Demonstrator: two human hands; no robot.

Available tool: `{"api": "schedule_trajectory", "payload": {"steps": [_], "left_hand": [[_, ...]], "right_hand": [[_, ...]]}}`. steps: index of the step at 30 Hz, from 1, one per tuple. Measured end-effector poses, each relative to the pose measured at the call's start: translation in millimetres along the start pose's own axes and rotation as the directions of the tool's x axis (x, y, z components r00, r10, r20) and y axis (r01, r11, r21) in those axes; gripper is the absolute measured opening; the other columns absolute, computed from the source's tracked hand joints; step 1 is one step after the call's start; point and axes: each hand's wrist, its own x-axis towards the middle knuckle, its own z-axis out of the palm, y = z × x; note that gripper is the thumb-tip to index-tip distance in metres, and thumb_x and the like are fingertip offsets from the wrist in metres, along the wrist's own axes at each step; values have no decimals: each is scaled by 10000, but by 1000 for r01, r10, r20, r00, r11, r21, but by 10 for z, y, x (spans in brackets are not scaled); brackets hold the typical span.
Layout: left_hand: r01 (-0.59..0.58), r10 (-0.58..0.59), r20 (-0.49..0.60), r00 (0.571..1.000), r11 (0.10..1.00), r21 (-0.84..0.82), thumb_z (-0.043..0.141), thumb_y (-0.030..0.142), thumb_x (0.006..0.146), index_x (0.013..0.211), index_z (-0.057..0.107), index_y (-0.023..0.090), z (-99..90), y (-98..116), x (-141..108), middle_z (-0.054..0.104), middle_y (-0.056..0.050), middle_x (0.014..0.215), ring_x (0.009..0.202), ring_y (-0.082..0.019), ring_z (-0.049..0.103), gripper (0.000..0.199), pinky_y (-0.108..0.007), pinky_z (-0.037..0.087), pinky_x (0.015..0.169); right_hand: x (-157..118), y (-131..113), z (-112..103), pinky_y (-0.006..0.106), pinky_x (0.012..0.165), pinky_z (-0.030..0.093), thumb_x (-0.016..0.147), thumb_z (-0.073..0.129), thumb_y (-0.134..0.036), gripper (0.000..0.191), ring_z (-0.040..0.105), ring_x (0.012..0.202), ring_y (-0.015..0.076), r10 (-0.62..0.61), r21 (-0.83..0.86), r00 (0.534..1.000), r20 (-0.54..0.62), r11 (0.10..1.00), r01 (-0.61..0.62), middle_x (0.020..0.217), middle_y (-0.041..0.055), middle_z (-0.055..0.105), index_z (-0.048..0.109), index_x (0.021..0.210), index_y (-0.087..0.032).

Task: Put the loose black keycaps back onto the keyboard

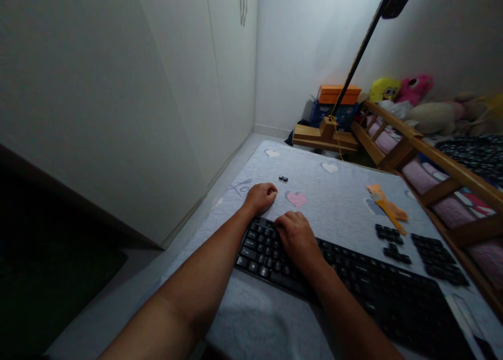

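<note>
A black keyboard [271, 247] lies slantwise on the pale patterned cloth [243, 318]. My left hand [262, 197] is just beyond its upper left corner, fingers curled around something dark that I cannot make out. On the keyboard's upper left keys rests my right hand [296, 234], its fingers bent and pressed together; whatever lies under the fingertips is hidden. Two small black keycaps [283, 178] sit on the cloth beyond my left hand. To the right, past the keyboard, are groups of loose black keycaps [438, 258].
An orange brush [387, 208] and an orange cloth [397, 210] lie at the right. A wooden bed rail [451, 166] borders the right side, a white cabinet [176, 87] the left. A pole on a wooden base [326, 134] stands behind.
</note>
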Motion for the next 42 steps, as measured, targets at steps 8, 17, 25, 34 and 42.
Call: {"api": "schedule_trajectory", "payload": {"steps": [8,17,25,34,42], "left_hand": [[-15,15,-7,1000,1000,-1,570,229,837,902,747,177,13,-12,6,729,-35,806,759,-166,643,196,-258,468,722],[-13,13,-11,1000,1000,-22,578,216,831,894,747,172,11,-6,3,727,-31,787,746,-161,640,185,-252,464,709],[-9,9,-14,1000,1000,-18,584,226,832,896,750,177,10,-8,0,727,-32,784,735,-164,638,185,-259,469,712],[-19,19,-15,1000,1000,-19,580,220,836,893,749,172,5,0,2,731,-34,797,743,-160,641,185,-253,466,706],[-18,18,-13,1000,1000,-10,573,232,842,905,751,176,4,-2,-1,731,-35,798,749,-164,645,197,-257,473,719]], "right_hand": [[1,-7,-11,337,883,394,909,552,-121,208,505,970,227,3,-1,1000,28,1000,-3,988,58,661,718,971,-228],[23,4,-13,340,901,390,893,561,-100,204,505,972,228,32,38,999,44,999,-34,994,61,667,719,961,-210],[21,5,-23,335,889,396,887,566,-98,188,505,960,223,29,51,999,45,998,-32,974,61,660,717,932,-201],[15,4,20,342,867,405,844,585,-91,180,502,940,229,24,32,1000,-3,999,-24,949,70,639,701,933,-198],[2,11,15,341,866,407,830,576,-73,191,503,934,230,9,50,1000,-21,999,-8,949,69,638,684,935,-191]]}}
